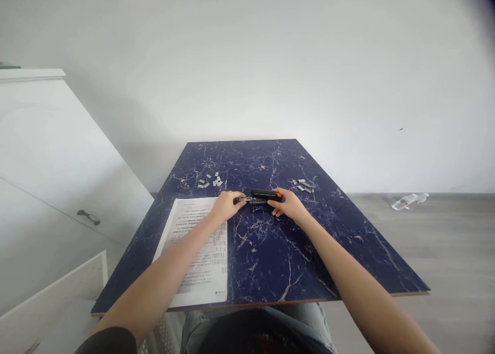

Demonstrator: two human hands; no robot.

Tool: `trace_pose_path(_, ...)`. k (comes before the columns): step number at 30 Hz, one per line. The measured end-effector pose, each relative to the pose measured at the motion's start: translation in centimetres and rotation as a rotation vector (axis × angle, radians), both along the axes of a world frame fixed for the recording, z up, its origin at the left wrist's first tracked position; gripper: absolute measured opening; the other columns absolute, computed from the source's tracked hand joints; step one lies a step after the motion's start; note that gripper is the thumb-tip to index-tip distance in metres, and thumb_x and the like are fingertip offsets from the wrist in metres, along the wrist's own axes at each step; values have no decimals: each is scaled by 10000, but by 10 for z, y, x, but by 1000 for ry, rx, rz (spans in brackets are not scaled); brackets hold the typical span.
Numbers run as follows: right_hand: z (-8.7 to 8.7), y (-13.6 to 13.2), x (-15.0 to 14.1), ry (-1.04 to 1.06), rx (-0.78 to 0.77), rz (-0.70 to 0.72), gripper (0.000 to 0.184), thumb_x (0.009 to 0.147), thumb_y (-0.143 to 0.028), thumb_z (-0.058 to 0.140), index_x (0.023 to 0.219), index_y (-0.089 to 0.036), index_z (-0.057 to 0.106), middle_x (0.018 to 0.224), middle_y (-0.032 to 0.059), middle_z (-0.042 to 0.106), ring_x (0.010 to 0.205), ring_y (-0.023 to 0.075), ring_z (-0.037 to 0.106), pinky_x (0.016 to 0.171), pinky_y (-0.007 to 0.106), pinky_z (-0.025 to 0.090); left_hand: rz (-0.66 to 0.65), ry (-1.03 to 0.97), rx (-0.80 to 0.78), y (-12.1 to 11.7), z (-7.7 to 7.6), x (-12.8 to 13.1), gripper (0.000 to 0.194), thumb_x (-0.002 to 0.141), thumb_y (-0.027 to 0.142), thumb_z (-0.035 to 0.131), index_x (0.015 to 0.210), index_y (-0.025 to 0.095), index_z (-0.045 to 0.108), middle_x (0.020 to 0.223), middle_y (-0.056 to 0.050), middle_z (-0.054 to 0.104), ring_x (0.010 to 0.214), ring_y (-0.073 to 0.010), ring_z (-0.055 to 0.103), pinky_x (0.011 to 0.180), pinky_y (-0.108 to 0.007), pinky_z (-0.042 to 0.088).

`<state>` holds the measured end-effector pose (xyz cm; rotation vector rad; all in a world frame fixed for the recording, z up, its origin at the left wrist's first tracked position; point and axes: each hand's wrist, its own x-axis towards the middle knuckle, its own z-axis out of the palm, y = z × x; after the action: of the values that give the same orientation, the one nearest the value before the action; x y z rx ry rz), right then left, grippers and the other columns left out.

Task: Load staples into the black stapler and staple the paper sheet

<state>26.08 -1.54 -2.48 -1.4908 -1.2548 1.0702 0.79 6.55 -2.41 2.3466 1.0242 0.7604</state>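
Note:
A black stapler with an orange tip lies opened near the middle of the dark blue marbled table. My left hand is closed on the stapler's metal front end at its left. At the orange rear end, my right hand grips the stapler's black body. Several strips of staples lie behind my left hand, and another small heap of staple strips lies behind my right hand. A printed sheet of paper lies on the table under my left forearm.
A white cabinet with a dark handle stands to the left of the table, with a white board below it. A clear plastic bottle lies on the grey floor at the right. A plain white wall is behind.

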Motion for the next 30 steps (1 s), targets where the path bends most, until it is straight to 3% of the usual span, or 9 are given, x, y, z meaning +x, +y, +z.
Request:
trace_pose_path(4,3,-1,-1,-5,-6,0,334,788,-260,752,1086,-198,612,658,-16,666,538,206,714,502,302,619,7,-91,30,2,1,-5,305,831,320,735,1119,224,714,1029,-69,725,891,-215,678,832,-357,541)
trace_pose_path(11,3,-2,-1,-9,-1,8,337,789,-266,751,1085,-194,608,662,-16,664,542,202,715,507,297,620,-26,-101,-83,3,3,-10,196,885,236,562,1069,207,625,706,20,615,631,-142,574,638,-277,466)
trace_pose_path(19,2,-2,-1,-29,11,10,338,805,-261,727,1111,-201,598,670,-25,666,537,192,709,500,291,614,-165,-49,-56,-6,0,1,289,880,213,578,1164,224,530,897,-20,650,779,-161,632,704,-283,486)
trace_pose_path(30,-2,0,2,70,14,47,505,787,-254,752,1229,-228,509,882,15,686,625,185,742,565,288,647,-172,51,29,-7,-3,16,222,1000,180,413,1209,234,465,1017,-68,653,903,-215,663,786,-331,506)
